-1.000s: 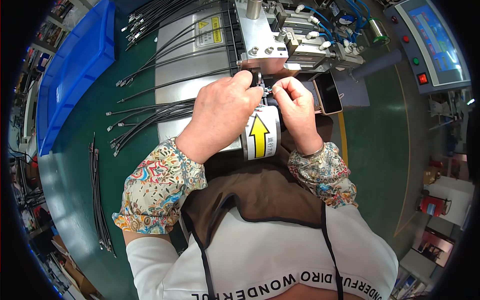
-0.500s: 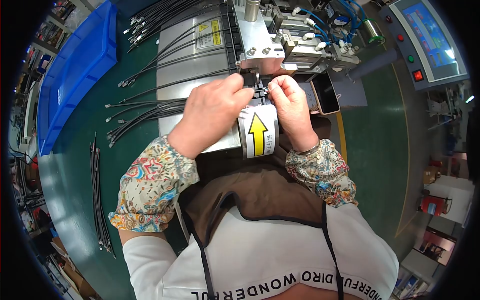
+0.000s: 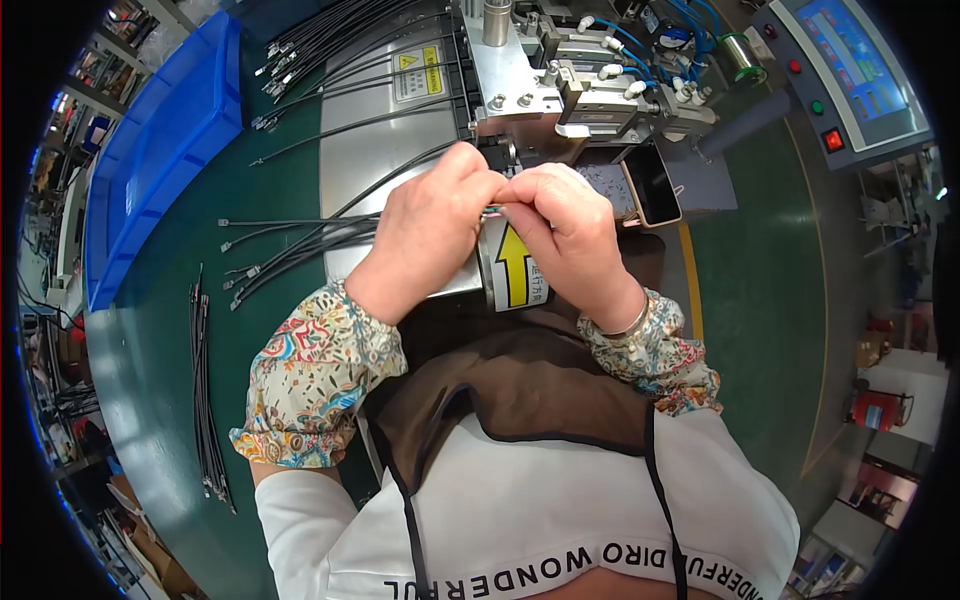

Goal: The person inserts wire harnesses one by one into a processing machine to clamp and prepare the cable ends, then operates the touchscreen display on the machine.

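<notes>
My left hand is closed over a bunch of black cables, whose connector ends stick out to the left. At its fingertips show thin coloured wires at a cable's end. My right hand pinches these wires, its thumb and finger meeting my left fingers. Both hands are just above the curved plate with a yellow arrow, in front of the machine's metal head. Fingers hide most of the wire tips.
More black cables lie across the metal machine bed, near a blue bin. A loose cable bundle rests on the green table. On the right are a phone-like black rectangle and a control panel.
My right hand has come left and down to meet my left fingers. The coloured wire ends now show between them, away from the machine's clamp. One cable on the bed now lies more slanted.
</notes>
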{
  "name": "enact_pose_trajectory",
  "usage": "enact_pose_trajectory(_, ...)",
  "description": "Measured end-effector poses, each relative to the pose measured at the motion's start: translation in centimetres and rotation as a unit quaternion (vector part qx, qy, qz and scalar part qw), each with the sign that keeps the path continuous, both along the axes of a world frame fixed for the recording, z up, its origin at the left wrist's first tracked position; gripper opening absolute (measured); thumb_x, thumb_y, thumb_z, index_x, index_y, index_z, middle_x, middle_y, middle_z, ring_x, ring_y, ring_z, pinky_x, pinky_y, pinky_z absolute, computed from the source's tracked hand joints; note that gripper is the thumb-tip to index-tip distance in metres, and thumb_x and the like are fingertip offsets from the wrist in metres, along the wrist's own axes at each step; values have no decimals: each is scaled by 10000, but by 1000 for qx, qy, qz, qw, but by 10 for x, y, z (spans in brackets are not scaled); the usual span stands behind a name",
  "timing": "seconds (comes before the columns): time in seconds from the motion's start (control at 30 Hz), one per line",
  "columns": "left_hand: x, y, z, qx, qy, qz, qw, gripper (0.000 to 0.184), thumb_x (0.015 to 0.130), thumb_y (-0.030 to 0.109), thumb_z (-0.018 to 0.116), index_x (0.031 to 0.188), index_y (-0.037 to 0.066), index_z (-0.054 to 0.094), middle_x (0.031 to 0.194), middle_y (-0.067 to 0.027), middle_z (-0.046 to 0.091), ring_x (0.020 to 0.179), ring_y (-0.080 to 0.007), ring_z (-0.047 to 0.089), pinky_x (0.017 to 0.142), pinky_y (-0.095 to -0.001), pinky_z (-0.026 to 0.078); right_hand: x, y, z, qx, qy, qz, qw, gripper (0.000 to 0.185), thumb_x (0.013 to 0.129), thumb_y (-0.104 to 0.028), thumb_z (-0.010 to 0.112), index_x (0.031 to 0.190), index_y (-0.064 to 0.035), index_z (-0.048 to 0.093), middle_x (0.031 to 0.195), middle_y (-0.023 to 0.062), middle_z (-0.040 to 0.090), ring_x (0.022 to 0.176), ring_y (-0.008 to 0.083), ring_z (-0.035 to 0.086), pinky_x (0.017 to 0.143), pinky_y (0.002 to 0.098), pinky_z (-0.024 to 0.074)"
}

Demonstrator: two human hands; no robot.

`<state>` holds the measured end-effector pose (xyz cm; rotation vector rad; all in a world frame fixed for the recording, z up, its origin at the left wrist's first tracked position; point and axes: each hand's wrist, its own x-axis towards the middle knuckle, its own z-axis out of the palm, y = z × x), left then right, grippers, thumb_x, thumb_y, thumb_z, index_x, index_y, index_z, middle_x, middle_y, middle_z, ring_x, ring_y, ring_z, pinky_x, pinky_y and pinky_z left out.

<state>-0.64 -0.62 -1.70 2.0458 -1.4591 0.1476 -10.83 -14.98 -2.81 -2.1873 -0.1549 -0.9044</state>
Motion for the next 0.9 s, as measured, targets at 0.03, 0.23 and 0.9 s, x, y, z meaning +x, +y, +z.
enact_pose_trajectory(0.03, -3, 0, 3, 4, 24, -15, 1000, 221, 760, -8, 611, 959, 80, 649, 915, -85, 595, 792, -296, 640, 657, -399, 525, -1, 1, 1, -38, -25, -9, 999, 138, 780, -27, 701, 875, -37, 602, 802, 100, 605, 747, 300, 592, 681, 376, 470)
enact_pose_trajectory(0.23, 0, 7, 30, -76, -20, 5, 997, 317, 737, -96, 611, 1024, 34, 650, 904, -118, 631, 833, -329, 619, 718, -364, 520, -9, -8, -2, 16, 46, -77, 996, 62, 858, -43, 630, 859, -39, 569, 783, 106, 585, 738, 312, 582, 700, 396, 463)
enact_pose_trajectory(0.9, -6, -2, 12, -63, 191, -14, 979, 117, 736, 47, 758, 763, 8, 651, 660, -96, 582, 591, -227, 559, 541, -337, 429, -12, -7, 10, 113, 69, 14, 991, 46, 826, -5, 632, 866, 13, 618, 766, 82, 615, 662, 151, 592, 593, 277, 480)
